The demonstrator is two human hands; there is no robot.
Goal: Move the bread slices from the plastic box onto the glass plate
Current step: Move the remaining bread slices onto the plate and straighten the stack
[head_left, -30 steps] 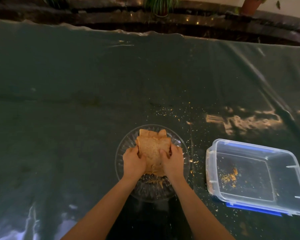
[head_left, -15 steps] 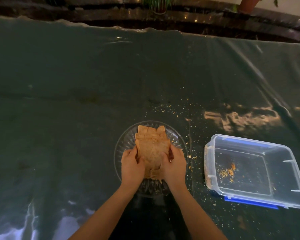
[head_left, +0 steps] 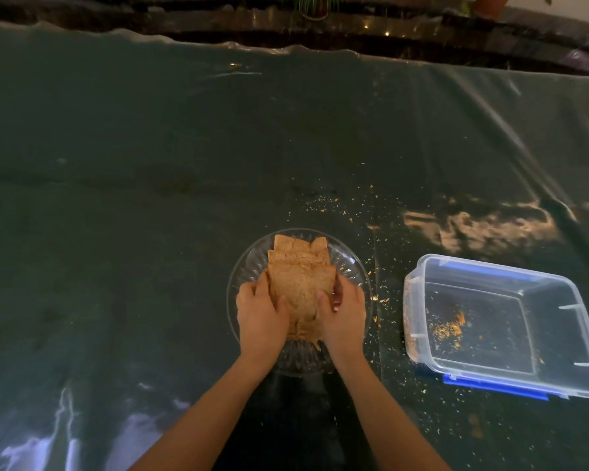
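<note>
The left hand [head_left: 261, 316] and right hand [head_left: 342, 317] clasp the near end of the stack of bread slices [head_left: 301, 283] from either side, thumbs on top; the stack lies fanned away from the grip on the glass plate [head_left: 249, 266] beneath both hands. Well off to the right of the grip, the plastic box [head_left: 497, 270] holds only crumbs, so the move looks all but done, with just letting go left.
</note>
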